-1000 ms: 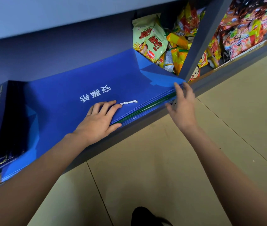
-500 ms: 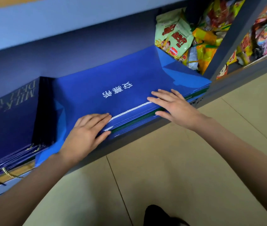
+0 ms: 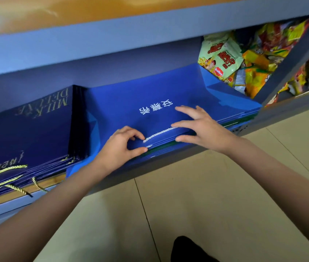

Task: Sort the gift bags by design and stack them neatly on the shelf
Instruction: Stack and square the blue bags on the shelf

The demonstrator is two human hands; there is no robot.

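The bright blue gift bags (image 3: pixel 150 103) lie flat in a stack on the shelf (image 3: pixel 197 148), their open edges facing the person. The left hand (image 3: pixel 119 148) has its thumb and forefinger curled toward each other at the front edge of the top bag, right at the near end of the white cord handle (image 3: pixel 157 133); the fingers (image 3: pixel 137 134) look pinched on the bag's edge or the cord, though which of the two cannot be told. The right hand (image 3: pixel 204 127) lies with its fingers spread and straight, fingertips on the top bag just past the cord's other end, thumb tucked against the stack's front edge. Judged from this pose, one hand steadies the pile while the other tucks the loose handle or squares the top bag, so the stack sits flush.

To the left of the left hand's fingers, a separate stack of dark navy gift bags (image 3: pixel 31 133) with gold cords rests touching the blue pile, so the designs already appear sorted. Beyond the right fingertips, snack packets (image 3: pixel 221 57) fill the shelf's far corner
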